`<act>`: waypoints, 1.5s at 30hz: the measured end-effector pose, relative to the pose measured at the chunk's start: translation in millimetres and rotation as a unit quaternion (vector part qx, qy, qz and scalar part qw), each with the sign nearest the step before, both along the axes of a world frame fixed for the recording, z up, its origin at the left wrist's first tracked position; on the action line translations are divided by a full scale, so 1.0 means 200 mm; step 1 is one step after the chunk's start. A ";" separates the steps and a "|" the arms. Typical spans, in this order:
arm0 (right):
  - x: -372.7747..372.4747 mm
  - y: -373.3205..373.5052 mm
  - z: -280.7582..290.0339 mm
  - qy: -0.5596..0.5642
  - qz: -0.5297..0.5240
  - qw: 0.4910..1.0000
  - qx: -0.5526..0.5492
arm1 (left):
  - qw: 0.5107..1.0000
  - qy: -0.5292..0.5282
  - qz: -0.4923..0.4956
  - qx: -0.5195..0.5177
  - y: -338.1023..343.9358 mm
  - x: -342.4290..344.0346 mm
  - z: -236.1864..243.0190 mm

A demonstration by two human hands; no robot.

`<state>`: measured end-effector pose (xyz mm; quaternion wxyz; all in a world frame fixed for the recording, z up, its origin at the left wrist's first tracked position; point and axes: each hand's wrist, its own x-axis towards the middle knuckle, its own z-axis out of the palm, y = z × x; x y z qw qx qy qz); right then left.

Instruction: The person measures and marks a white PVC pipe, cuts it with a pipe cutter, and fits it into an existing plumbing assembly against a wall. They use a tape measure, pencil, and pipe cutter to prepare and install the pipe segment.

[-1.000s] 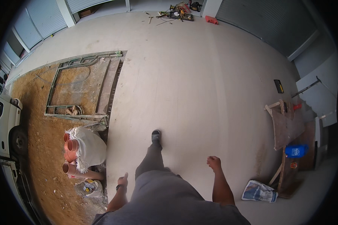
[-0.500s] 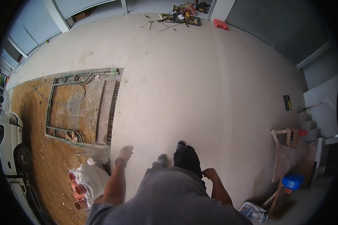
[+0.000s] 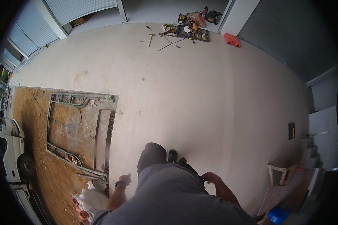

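My left hand hangs out to the left of my body with its fingers stretched and nothing in them. A dark watch is on that wrist. My right hand is beside my right hip, at the edge of my dark trousers. Its fingers are curled, and whatever they hold, if anything, is hidden. One dark shoe shows on the pale concrete floor.
Ahead lie assorted tools, a hammer and a red case. Left is a dirt pit with a metal frame, a wrapped pipe bundle and a white truck. A wooden stand and blue container are at right.
I have moved forward: the tools, case and stand appear nearer, and the pipe bundle has slid toward the lower edge. My left leg has swung forward. Both hands stay beside my body.
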<state>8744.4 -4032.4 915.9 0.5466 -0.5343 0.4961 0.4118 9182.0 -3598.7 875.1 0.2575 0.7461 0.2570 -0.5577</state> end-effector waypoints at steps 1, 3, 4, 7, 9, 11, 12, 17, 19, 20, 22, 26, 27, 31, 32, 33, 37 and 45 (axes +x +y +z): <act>0.07 -0.11 -0.04 0.001 -0.050 0.999 0.005 | 0.999 -0.015 0.039 0.007 -0.10 0.03 -0.01; 0.22 -0.29 -0.17 -0.090 -0.035 0.994 -0.060 | 0.993 -0.018 0.113 0.033 -0.30 0.13 -0.02; 0.33 -0.36 -0.24 -0.117 -0.009 0.985 -0.123 | 0.993 -0.002 0.118 0.016 -0.40 0.22 -0.04; 0.72 -0.73 -0.36 -0.052 -0.101 0.981 -0.157 | 0.996 0.032 0.078 0.009 -0.70 0.53 -0.10; 1.07 -1.07 -0.31 -0.054 0.008 0.973 -0.224 | 0.997 0.038 0.059 0.016 -0.98 0.89 -0.12; 1.43 -1.44 -0.20 -0.029 -0.050 0.960 -0.275 | 0.995 0.052 0.062 0.054 -1.36 1.28 -0.15; 1.62 -1.61 -0.13 -0.066 -0.036 0.949 -0.306 | 0.998 0.026 0.025 0.060 -1.58 1.51 -0.16; 2.47 -2.31 0.13 -0.148 -0.100 0.936 -0.303 | 0.972 -0.207 -0.020 -0.110 -2.73 2.76 0.03; 2.76 -2.59 0.16 -0.150 -0.095 0.946 -0.272 | 0.943 -0.255 0.025 -0.211 -3.14 3.16 0.14; 2.90 -2.73 0.17 -0.138 -0.053 0.946 -0.288 | 0.932 -0.288 0.027 -0.221 -3.31 3.31 0.18; 3.19 -3.00 0.15 -0.093 -0.003 0.939 -0.332 | 0.906 -0.344 0.031 -0.244 -3.60 3.58 0.22; 3.73 -3.66 0.10 -0.117 -0.110 0.945 -0.286 | 0.937 -0.302 0.048 -0.169 -3.98 3.83 0.10; 3.82 -3.81 0.11 -0.119 -0.114 0.951 -0.262 | 0.953 -0.263 0.064 -0.133 -4.02 3.81 0.07; 4.26 -4.40 0.09 -0.084 -0.132 0.972 -0.173 | 0.997 0.023 0.061 0.039 -4.14 3.68 0.06; 4.35 -4.50 0.07 -0.066 -0.164 0.977 -0.119 | 0.996 0.040 0.068 0.045 -4.19 3.67 0.08; 4.42 -4.58 0.06 -0.047 -0.194 0.978 -0.066 | 0.994 0.064 0.062 0.063 -4.24 3.67 0.10; 4.77 -4.90 -0.06 0.027 -0.421 0.903 0.077 | 0.999 -0.008 0.004 -0.033 -4.51 3.89 0.20; 5.69 -5.57 -0.28 0.058 -0.570 0.805 0.154 | 0.989 0.041 0.136 0.050 -5.30 5.29 0.01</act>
